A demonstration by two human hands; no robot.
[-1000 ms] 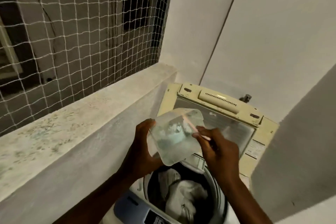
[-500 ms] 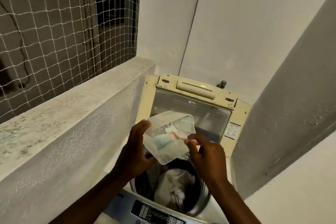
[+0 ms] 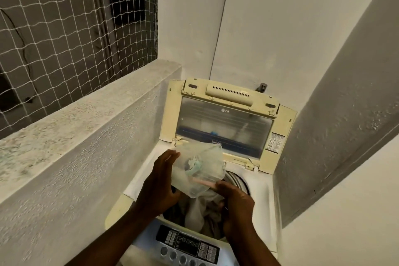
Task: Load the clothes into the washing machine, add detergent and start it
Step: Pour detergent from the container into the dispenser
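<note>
My left hand holds a translucent plastic detergent container, tilted over the open drum of the top-loading washing machine. Bluish-white powder lies inside the container. My right hand pinches a thin pink scoop handle that reaches into the container. Pale clothes fill the drum below both hands. The yellowed lid with its glass window stands upright at the back. The control panel with buttons sits at the near edge.
A rough concrete ledge runs along the left, with white netting above it. White walls close in behind and on the right. A small tap pokes out behind the lid.
The container and both hands have dropped lower, closer to the drum. The view has tilted down, so the control panel shows more fully.
</note>
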